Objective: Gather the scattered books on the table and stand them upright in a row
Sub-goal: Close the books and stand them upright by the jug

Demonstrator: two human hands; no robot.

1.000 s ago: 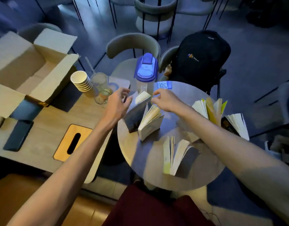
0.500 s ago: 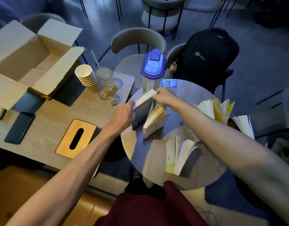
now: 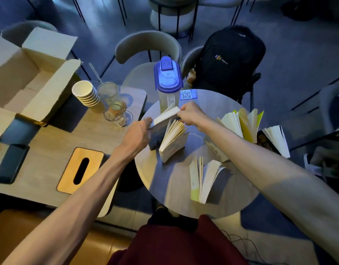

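Observation:
A dark-covered book (image 3: 158, 133) stands upright at the left side of the round grey table (image 3: 176, 190). My left hand (image 3: 139, 132) grips its near top corner and my right hand (image 3: 191, 114) pinches its far top corner. Right beside it stands a white book (image 3: 173, 143) with its pages fanned open. Another book with a yellow-green cover (image 3: 201, 178) stands fanned near the table's front. Behind my right forearm, at the right edge, a group of fanned books (image 3: 241, 123) stands, with one more (image 3: 275, 138) at the far right.
A clear jug with a blue lid (image 3: 167, 81) and a blue QR card (image 3: 188, 94) sit at the table's back. On the wooden table to the left: stacked paper cups (image 3: 87, 96), glasses (image 3: 115, 111), a tissue box (image 3: 80, 170), a phone (image 3: 10, 163), an open carton (image 3: 21, 73). A black backpack (image 3: 230, 60) rests on a chair.
Both hands closed onto the dark book's top corners: the left hand moved right onto its near corner, the right hand took the far one. The book's pages have closed together.

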